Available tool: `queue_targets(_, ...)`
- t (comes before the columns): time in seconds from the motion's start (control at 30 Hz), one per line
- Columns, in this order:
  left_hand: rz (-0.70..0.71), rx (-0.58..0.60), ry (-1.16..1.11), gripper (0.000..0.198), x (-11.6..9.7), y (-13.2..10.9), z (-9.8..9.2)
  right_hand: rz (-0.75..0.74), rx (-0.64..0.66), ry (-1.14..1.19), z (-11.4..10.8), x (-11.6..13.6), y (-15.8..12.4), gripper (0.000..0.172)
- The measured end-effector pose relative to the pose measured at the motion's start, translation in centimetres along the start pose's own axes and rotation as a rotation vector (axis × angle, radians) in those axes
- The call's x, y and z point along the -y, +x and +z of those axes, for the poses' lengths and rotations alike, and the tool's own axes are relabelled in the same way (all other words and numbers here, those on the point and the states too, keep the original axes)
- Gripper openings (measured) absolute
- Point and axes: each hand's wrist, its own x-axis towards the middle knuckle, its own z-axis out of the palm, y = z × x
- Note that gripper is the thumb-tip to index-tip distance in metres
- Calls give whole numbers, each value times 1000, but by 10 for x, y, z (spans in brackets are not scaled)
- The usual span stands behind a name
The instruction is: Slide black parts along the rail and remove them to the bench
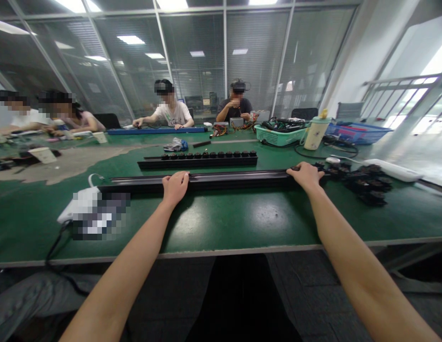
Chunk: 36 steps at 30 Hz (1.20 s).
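A long black rail (pixel 235 180) lies across the green table (pixel 221 223) in front of me. My left hand (pixel 175 187) grips it near its middle-left, fingers curled over the top edge. My right hand (pixel 305 175) is closed over the rail's right end. Behind it lies a second black rail (pixel 197 161) with a row of several black round parts seated along its top. A heap of loose black parts (pixel 363 183) sits just right of my right hand.
A white device with a cable (pixel 81 209) lies at the left. A green basket (pixel 280 134), a cream jug (pixel 315 133), a blue tray (pixel 356 133) and a white power strip (pixel 392 170) stand at the back right. Several people sit at the table's far side.
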Motion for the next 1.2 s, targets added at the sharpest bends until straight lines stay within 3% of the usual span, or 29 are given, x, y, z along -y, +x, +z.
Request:
queue_targets(0.13, -3, 5, -1, 43, -1, -1, -1, -1, 25, -8, 1, -2, 2, 46)
queue_targets(0.53, -16, -1, -12, 42, -4, -3, -2, -54, 129, 79, -13, -9, 20, 30)
queue_targets(0.77, -18, 14, 13, 44, -5, -3, -3, -216, 178, 181, -14, -22, 29, 29)
queue_targets(1.0, -8, 9, 17, 44, -2, -2, -2, -271, -47, 152, 10, -31, 9, 36)
queue_targets(1.2, -3, 10, 12, 43, -2, -2, -2, -296, -84, 113, 15, -31, 6, 36)
